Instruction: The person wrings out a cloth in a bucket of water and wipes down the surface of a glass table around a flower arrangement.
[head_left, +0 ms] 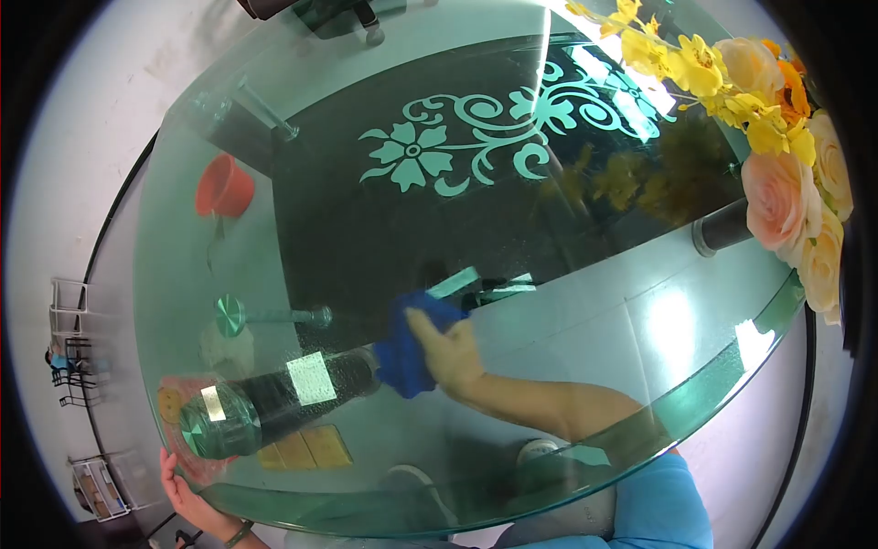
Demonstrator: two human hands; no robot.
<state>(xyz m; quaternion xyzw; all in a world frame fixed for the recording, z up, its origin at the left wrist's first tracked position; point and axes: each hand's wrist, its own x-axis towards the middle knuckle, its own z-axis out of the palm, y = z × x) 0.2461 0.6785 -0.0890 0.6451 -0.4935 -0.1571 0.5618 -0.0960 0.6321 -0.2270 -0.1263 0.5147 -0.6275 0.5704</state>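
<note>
My right hand (450,352) is closed around a bunched blue cloth (409,352), near the dark inner end of a thick table leg. The green rim of the glass tabletop (512,508) crosses my right forearm, which looks tinted there. I cannot tell for certain whether the cloth touches the glass from above or from below. At the lower left, my left hand (194,503) grips the outer edge of the tabletop, its fingers along the rim. A dark panel with a pale floral pattern (457,142) spans the table's middle.
Yellow, orange and pink flowers (777,197) stand at the right edge. Through the glass show a red bucket (224,186), a black cylindrical leg (274,403) and a yellowish tile-like block (305,448). Small white racks (99,488) stand along the left, and bright reflections cross the glass.
</note>
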